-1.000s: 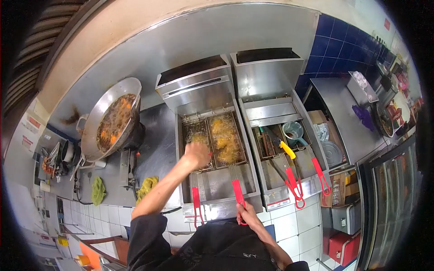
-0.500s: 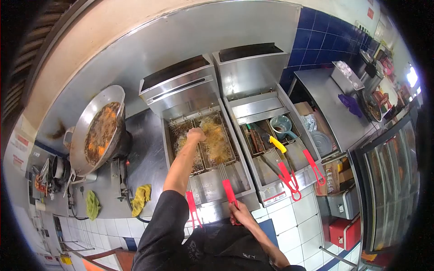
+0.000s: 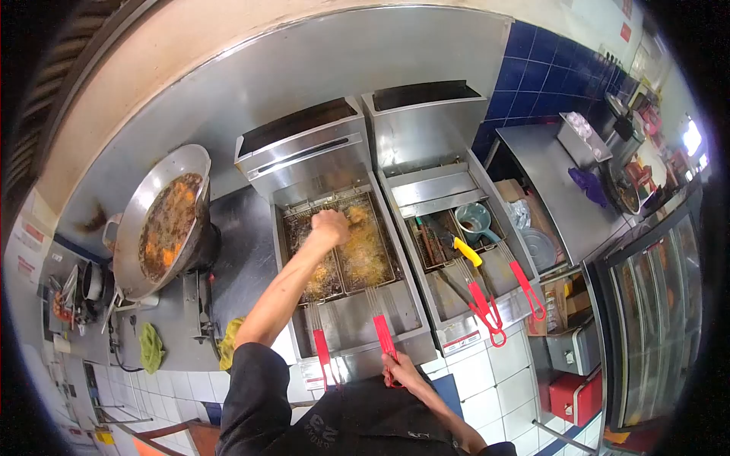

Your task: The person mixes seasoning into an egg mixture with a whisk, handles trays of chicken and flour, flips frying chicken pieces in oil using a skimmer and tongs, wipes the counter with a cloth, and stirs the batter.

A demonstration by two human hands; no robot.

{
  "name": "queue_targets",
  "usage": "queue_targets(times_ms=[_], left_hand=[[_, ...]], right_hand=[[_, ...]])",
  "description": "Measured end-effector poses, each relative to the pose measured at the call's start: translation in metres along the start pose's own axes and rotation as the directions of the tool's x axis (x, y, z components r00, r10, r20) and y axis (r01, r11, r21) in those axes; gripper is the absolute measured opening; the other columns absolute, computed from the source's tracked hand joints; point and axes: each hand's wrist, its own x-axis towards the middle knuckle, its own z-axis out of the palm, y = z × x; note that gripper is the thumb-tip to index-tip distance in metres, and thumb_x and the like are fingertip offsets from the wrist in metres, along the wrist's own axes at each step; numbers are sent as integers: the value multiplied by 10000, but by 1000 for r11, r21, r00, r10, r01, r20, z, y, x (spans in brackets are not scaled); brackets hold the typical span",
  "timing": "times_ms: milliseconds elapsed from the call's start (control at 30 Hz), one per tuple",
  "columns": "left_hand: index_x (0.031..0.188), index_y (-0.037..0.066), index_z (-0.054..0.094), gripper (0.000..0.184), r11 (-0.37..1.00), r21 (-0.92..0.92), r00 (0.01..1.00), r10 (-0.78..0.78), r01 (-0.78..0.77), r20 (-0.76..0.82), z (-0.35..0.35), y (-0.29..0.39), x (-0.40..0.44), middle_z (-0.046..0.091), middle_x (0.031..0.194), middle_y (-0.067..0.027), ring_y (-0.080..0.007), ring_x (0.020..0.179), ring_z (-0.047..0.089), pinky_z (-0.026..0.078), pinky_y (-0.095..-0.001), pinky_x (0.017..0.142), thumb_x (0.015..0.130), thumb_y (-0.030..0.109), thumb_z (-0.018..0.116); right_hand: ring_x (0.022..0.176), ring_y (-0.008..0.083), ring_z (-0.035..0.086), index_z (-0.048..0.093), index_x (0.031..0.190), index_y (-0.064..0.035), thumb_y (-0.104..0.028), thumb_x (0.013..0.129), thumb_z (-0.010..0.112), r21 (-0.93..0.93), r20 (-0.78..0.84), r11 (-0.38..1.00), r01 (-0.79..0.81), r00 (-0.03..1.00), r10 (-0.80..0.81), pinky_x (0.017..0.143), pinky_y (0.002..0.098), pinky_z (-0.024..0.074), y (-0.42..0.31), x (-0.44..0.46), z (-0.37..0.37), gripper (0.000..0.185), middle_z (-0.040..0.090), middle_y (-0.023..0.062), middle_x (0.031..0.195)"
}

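My left hand (image 3: 330, 227) is closed above the two baskets in the left fryer, near the divide between them; what it holds, if anything, is too small to make out. Pieces of golden food (image 3: 363, 254) bubble in the right basket, and more food (image 3: 323, 280) fries in the left basket. Low at the front, my right hand (image 3: 403, 372) is wrapped round the red handle (image 3: 385, 334) of the right basket. Beside it, another red handle (image 3: 322, 351) belongs to the left basket.
A big wok (image 3: 163, 220) of bubbling oil and orange food stands left, with green (image 3: 151, 348) and yellow cloths (image 3: 230, 343) near it. The right fryer (image 3: 449, 313) bears a blue jug (image 3: 475, 219), tongs and a yellow-handled tool (image 3: 467, 251). A steel table (image 3: 559, 182) is farther right.
The view has shifted a little. My left hand has moved about over the baskets, last slightly down and toward the right basket. My right hand has stayed on the red handle.
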Motion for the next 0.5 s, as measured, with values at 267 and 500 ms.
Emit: queue_targets(times_ms=[267,500], left_hand=[[1038,98,710,269,982,-190,993,-38,17,-109,91,33,83,675,1113,-111,-234,1036,655,563,-342,765,829,252,640],[1014,51,708,280,959,-259,989,-135,115,-62,60,5,56,672,1097,-152,-285,1048,645,538,-355,852,822,237,623]], right_hand=[[462,143,518,497,924,-74,-262,985,489,-94,-80,995,20,996,-28,417,308,418,-36,-13,15,198,491,24,603],[458,150,502,478,880,-77,-262,986,492,37,-2,999,-16,1000,16,428,303,416,18,7,-20,214,481,26,611]])
